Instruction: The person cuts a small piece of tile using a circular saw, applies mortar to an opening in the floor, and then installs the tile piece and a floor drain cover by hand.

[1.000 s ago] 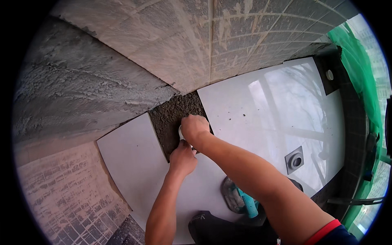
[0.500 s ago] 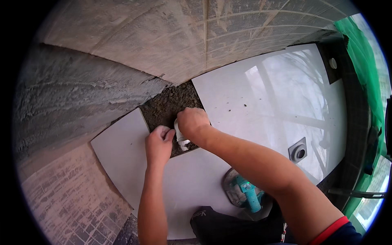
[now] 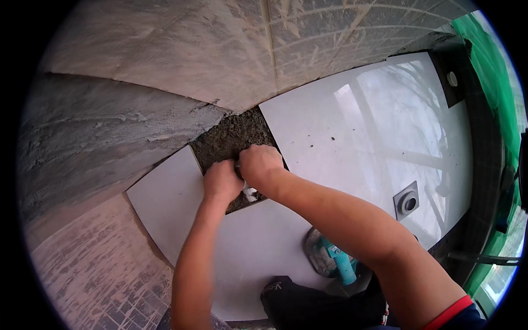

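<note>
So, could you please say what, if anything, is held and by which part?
The left hand and right hand meet over a white piece, mostly hidden; whether and where they grip it cannot be told.

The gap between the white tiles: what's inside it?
Rough, dark fill, and part of a white piece between the left hand and right hand. The hands cover what lies beneath them, so the piece's full shape cannot be seen.
</note>
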